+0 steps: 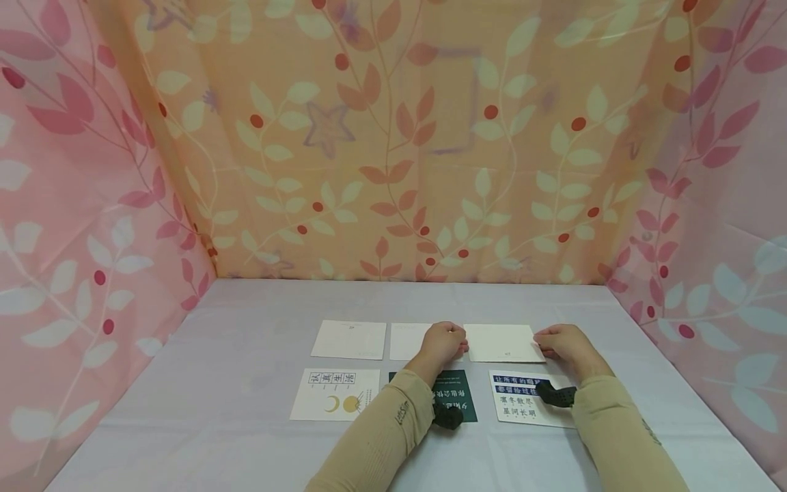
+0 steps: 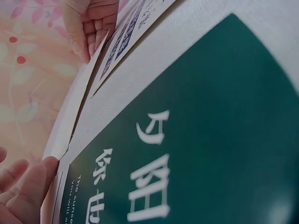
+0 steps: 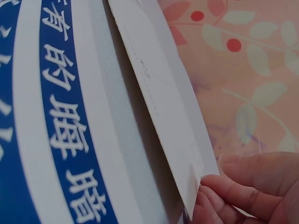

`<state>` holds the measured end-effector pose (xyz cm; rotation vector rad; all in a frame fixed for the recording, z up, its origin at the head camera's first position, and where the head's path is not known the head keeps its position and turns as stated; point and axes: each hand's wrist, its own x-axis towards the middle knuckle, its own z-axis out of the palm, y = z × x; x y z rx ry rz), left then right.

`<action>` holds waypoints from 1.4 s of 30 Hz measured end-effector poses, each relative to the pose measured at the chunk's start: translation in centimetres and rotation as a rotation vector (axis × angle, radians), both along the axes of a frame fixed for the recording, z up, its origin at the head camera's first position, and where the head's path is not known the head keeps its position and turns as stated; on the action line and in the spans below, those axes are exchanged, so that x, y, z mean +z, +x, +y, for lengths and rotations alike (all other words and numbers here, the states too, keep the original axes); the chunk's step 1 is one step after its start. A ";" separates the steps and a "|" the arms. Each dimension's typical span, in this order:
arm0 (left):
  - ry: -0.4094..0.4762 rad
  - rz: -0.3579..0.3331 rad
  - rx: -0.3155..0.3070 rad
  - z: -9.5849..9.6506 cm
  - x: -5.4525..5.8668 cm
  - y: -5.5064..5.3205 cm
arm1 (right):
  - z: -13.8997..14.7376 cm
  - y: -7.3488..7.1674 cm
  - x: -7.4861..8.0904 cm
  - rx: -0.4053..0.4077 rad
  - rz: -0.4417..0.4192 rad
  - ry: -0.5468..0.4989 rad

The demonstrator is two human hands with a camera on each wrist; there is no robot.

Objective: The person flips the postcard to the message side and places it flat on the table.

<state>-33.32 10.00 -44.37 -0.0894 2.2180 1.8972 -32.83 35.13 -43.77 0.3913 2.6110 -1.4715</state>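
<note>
A blank cream card [image 1: 501, 343] in the back row is raised slightly off the cloth, with a shadow under its near edge in the right wrist view. My left hand [image 1: 441, 347] pinches its left edge, reaching over part of the middle blank card [image 1: 408, 340]. At the opposite edge, my right hand [image 1: 570, 350] holds the corner between thumb and fingers. Below lies a white card with blue-banded Chinese lettering [image 1: 515, 408], partly covered by the right wrist. A dark green card with white lettering [image 2: 201, 107] lies under the left forearm.
Another blank card [image 1: 349, 340] lies at the back left. In front of it sits a white card with a moon and sun drawing [image 1: 313, 403]. White cloth covers the table [image 1: 184, 410]; patterned curtains [image 1: 393, 171] enclose the back and sides.
</note>
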 end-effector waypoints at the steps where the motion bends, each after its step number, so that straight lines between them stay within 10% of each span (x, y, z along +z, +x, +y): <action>1: -0.005 0.004 -0.004 0.0 0.0 0.0 | 0.0 0.0 0.0 -0.001 -0.005 0.006; 42: -0.068 0.094 -0.054 -1.1 0.2 -0.2 | -1.0 1.7 1.9 -0.005 -0.004 0.201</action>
